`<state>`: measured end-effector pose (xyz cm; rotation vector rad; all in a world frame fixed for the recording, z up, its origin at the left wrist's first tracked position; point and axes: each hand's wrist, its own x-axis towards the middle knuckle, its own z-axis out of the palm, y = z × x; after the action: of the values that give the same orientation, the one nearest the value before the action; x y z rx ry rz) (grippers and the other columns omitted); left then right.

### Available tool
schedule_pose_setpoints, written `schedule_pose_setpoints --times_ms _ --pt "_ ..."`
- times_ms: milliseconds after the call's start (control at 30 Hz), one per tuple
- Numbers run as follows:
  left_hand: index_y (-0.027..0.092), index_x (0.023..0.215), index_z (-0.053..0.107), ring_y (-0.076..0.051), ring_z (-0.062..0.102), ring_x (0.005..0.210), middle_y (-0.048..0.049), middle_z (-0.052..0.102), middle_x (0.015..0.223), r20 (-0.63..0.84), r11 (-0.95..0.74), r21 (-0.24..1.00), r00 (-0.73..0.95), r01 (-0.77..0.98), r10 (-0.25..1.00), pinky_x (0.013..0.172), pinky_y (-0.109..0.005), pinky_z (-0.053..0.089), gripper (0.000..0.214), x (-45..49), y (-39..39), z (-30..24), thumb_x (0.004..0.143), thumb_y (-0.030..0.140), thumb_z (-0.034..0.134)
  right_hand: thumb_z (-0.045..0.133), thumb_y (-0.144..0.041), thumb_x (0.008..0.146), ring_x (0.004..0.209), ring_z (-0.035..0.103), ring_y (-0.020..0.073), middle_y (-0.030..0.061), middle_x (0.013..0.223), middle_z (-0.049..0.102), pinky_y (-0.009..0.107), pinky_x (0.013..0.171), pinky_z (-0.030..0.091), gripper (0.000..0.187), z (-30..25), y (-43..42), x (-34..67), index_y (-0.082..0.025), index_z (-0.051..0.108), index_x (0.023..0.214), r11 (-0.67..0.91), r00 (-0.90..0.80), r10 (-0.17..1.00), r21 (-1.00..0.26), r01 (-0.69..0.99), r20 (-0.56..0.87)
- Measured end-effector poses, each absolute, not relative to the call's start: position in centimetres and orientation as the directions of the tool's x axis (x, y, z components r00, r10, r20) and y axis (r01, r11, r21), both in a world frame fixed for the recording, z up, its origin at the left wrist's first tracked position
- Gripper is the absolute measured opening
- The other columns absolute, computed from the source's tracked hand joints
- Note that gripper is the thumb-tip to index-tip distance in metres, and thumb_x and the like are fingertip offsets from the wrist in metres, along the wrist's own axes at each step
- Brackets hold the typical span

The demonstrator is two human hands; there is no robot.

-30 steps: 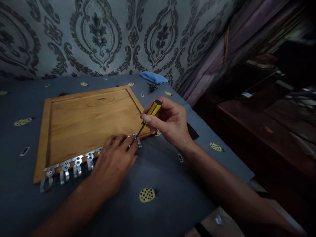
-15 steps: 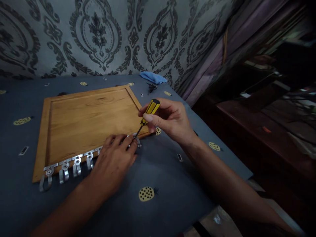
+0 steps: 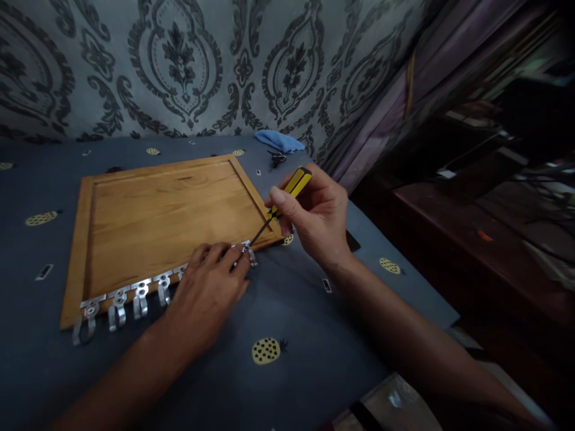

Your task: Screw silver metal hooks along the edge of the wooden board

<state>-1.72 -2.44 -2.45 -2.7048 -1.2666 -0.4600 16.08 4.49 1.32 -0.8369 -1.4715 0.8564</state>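
A wooden panel (image 3: pixel 171 209) with a raised frame lies on the table. Along its near edge runs a metal hook rail (image 3: pixel 141 287) with several silver double hooks. My left hand (image 3: pixel 211 287) is bent over the right part of the rail, gripping it against the panel and hiding some hooks. In my right hand (image 3: pixel 318 212) is a yellow and black screwdriver (image 3: pixel 299 181), pinched by the handle and tilted. Its shaft points down and left to the rail's right end, close to my left fingertips; whether the tip touches metal I cannot tell.
The table has a dark blue cloth (image 3: pixel 305 359) with a pineapple print. A blue rag (image 3: pixel 279 141) and a small black object (image 3: pixel 277 158) lie at the back. A dark flat object (image 3: pixel 353 240) is beside my right wrist. The patterned wall stands behind.
My right hand has shifted up and right with the screwdriver, which now leans more to the right. Its tip has moved slightly right. The left hand keeps its place on the rail.
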Motion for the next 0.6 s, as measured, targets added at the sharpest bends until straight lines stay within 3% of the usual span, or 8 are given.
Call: schedule_pose_setpoints --times_ms 200,600 --pt "0.013 0.115 0.068 -0.031 0.067 0.106 -0.0111 0.074 0.118 0.331 -0.646 0.005 0.608 0.764 0.722 0.091 -0.048 0.054 0.024 -1.6 -2.3 -2.52 0.092 0.02 0.066 0.081 -0.061 0.074 0.04 0.045 0.0062 -0.0061 0.063 0.053 0.023 0.033 0.036 0.048 1.26 4.26 15.94 -0.024 0.05 0.073 0.45 -0.094 0.89 -0.892 0.036 0.446" --pt "0.012 0.116 0.068 -0.032 0.066 0.107 -0.0118 0.074 0.118 0.339 -0.646 0.005 0.607 0.763 0.719 0.091 -0.049 0.053 0.026 -1.59 -2.3 -2.62 0.091 0.019 0.067 0.083 -0.054 0.075 0.04 0.049 0.0058 -0.0059 0.067 0.057 0.022 0.034 0.04 0.041 1.59 4.24 16.06 -0.022 0.056 0.073 0.436 -0.219 0.878 -0.9 -0.003 0.426"
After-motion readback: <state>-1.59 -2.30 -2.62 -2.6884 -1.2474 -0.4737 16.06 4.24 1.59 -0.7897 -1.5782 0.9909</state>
